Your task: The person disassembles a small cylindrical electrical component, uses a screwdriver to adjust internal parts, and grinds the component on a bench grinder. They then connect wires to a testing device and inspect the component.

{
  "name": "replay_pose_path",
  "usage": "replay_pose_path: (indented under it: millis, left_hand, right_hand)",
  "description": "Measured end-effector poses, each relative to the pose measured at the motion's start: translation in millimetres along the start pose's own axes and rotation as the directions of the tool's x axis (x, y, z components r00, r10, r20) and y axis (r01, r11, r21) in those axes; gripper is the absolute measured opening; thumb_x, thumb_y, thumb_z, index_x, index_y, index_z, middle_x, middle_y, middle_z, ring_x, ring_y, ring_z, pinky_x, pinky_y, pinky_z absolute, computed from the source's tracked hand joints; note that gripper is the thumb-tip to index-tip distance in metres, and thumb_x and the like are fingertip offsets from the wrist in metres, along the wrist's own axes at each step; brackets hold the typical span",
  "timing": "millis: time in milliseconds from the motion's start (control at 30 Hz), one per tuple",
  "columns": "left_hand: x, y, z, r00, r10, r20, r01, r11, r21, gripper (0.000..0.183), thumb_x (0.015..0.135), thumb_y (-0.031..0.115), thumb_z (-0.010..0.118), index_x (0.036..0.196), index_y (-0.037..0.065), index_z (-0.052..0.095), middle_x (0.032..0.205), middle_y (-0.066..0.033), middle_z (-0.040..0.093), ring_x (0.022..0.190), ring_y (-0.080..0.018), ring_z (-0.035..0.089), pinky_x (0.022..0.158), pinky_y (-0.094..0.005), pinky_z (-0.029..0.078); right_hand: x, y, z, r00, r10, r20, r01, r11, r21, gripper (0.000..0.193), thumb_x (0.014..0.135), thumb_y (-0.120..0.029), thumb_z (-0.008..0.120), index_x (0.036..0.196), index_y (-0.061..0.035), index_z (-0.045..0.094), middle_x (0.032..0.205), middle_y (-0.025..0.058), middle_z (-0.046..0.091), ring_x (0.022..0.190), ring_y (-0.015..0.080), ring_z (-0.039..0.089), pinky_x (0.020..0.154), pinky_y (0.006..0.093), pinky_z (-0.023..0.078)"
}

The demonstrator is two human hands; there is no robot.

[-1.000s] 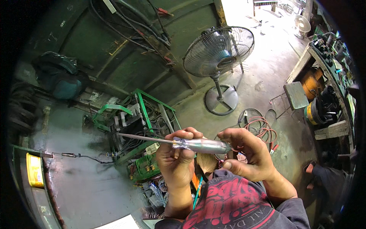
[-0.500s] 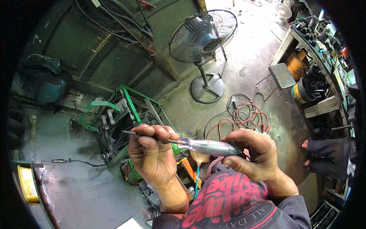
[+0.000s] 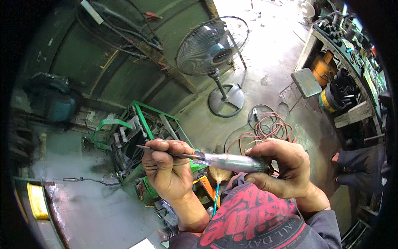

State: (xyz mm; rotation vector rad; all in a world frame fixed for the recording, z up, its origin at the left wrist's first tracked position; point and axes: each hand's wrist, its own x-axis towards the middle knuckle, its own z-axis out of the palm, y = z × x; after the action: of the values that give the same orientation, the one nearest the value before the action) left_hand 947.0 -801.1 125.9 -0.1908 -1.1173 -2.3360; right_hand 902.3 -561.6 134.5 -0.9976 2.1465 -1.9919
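A test light (image 3: 232,162) with a clear, silvery barrel and a thin pointed metal shaft lies almost level in front of my chest. My left hand (image 3: 168,166) pinches the shaft between thumb and fingers, its point sticking out past the fingertips to the left. At the other end, my right hand (image 3: 286,168) holds the dark ribbed cap between thumb and curled fingers. Part of that cap is hidden by the fingers.
A standing fan (image 3: 213,45) is ahead, near red and black cables (image 3: 271,126) coiled on the floor. Left of me stands a green metal frame (image 3: 143,120). At right are a stool (image 3: 306,83), a cluttered workbench (image 3: 317,37) and another person's legs (image 3: 358,168).
The test light and both hands sit slightly farther right and lower in view. My grip on each end looks the same. The surroundings have shifted a little with the head.
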Motion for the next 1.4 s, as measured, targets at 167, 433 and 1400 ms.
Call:
replay_pose_path:
  millis: [167,433,1400]
  left_hand:
    - [6,-21,22,0.997,-0.077,0.029,0.077,0.997,0.003,0.022,0.099,0.020,0.065,0.111,0.002,0.067,0.096,-0.0140,0.073,0.086,-0.0253,0.069,0.079,-0.0419,0.058]
    - [8,-44,46,0.992,-0.113,0.060,0.113,0.994,0.003,0.023,0.099,0.020,0.064,0.113,0.003,0.068,0.097,-0.0146,0.073,0.087,-0.0247,0.068,0.080,-0.0416,0.057]
    - [6,-55,57,0.990,-0.118,0.080,0.117,0.993,0.016,0.023,0.097,0.018,0.068,0.115,0.005,0.069,0.099,-0.0096,0.072,0.086,-0.0232,0.069,0.076,-0.0408,0.057]
  right_hand:
    - [-7,6,-31,0.999,0.044,-0.012,-0.044,0.999,0.010,0.041,0.077,-0.024,0.089,0.103,0.0014,0.070,0.077,0.0079,0.067,0.062,0.0143,0.062,0.055,0.0278,0.046]
    - [-19,12,-59,0.998,-0.003,-0.063,0.004,1.000,0.009,0.038,0.080,-0.022,0.086,0.106,-0.0003,0.069,0.077,0.0067,0.065,0.058,0.0143,0.059,0.052,0.0283,0.045]
    - [-32,1,-68,0.981,0.177,-0.074,-0.171,0.982,0.078,0.044,0.075,-0.023,0.092,0.103,0.0050,0.071,0.084,0.0088,0.070,0.072,0.0123,0.064,0.064,0.0261,0.049]
